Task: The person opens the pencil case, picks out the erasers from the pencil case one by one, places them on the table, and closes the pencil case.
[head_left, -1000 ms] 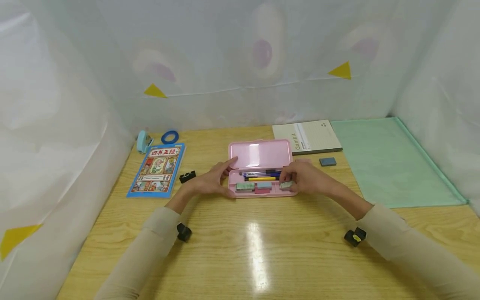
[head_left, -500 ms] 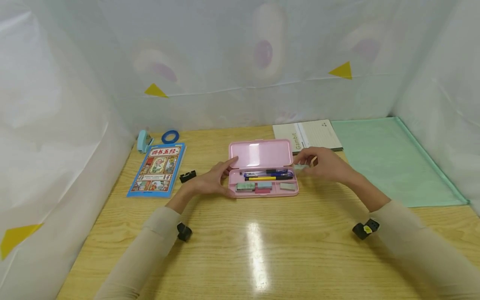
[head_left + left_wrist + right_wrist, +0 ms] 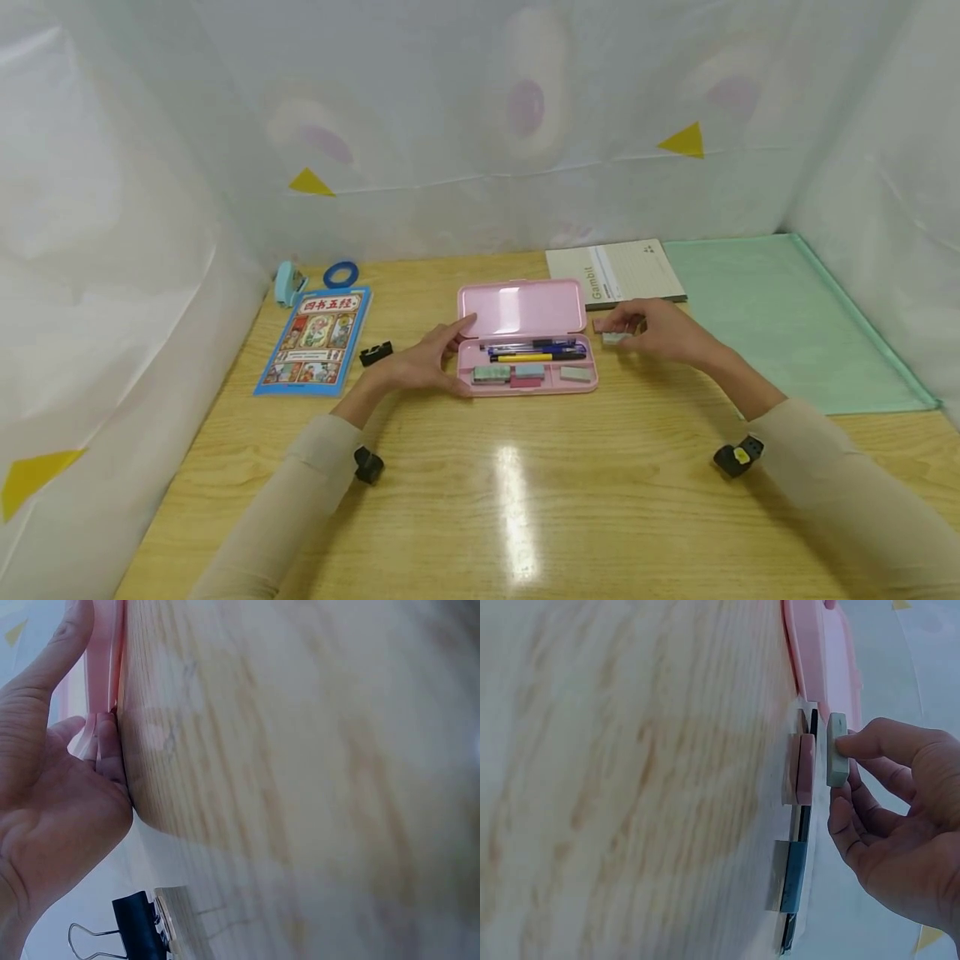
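A pink pencil case (image 3: 525, 308) lies with its lid raised on the wooden table. My left hand (image 3: 420, 360) holds its left end, thumb at the front corner and a finger at the lid. Inside are several pens (image 3: 532, 352), a green eraser (image 3: 491, 374), a blue eraser (image 3: 529, 371), a pinkish-red eraser (image 3: 525, 382) and a grey eraser (image 3: 575, 373). To the right of the case, my right hand (image 3: 663, 332) pinches a pale green eraser (image 3: 837, 750) between thumb and fingers. Beside it is a pink eraser (image 3: 805, 769), with a dark blue eraser (image 3: 793, 876) farther along.
A notebook (image 3: 637, 271) lies at the back right, next to a green translucent mat (image 3: 795, 333). On the left are a blue-edged book (image 3: 318, 340), a light blue stapler (image 3: 285, 283), a blue tape roll (image 3: 341, 274) and a black binder clip (image 3: 139, 926).
My right hand has lifted the pale green eraser from the case's right compartment and carried it rightward, beside the pink eraser. The grey eraser stays in that compartment. My left hand has stayed put.
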`<state>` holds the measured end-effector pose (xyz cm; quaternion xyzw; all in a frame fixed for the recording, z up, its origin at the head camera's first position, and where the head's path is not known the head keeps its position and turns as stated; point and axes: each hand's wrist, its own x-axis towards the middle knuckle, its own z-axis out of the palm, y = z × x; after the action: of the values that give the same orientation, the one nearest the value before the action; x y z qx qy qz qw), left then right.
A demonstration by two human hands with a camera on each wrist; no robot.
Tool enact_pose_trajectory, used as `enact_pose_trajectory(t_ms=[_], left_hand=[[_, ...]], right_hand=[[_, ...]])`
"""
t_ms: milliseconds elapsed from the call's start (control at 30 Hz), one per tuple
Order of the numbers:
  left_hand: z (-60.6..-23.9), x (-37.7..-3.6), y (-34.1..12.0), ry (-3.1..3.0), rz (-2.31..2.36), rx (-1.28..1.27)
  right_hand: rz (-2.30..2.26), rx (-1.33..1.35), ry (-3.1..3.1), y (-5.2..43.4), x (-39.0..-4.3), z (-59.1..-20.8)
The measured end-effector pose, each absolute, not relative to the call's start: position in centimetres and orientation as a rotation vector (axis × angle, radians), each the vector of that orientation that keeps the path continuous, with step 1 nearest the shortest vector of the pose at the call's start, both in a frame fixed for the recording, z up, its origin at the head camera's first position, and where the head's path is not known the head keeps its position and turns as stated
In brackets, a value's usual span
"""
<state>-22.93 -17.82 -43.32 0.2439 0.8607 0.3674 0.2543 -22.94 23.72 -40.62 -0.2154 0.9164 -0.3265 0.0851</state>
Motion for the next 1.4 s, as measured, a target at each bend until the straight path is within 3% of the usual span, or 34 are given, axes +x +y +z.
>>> enact_pose_trajectory(t_ms=[900, 1400], left_hand=[[-43.4, -22.9, -17.8, 2.343, 1.000, 0.658], [-43.2, -22.8, -17.8, 2.340, 0.998, 0.670]], right_hand=[[-1.092, -0.824, 2.592, 21.9, -21.4, -40.6], [-0.925, -0.912, 2.523, 20.1, -20.1, -40.5]])
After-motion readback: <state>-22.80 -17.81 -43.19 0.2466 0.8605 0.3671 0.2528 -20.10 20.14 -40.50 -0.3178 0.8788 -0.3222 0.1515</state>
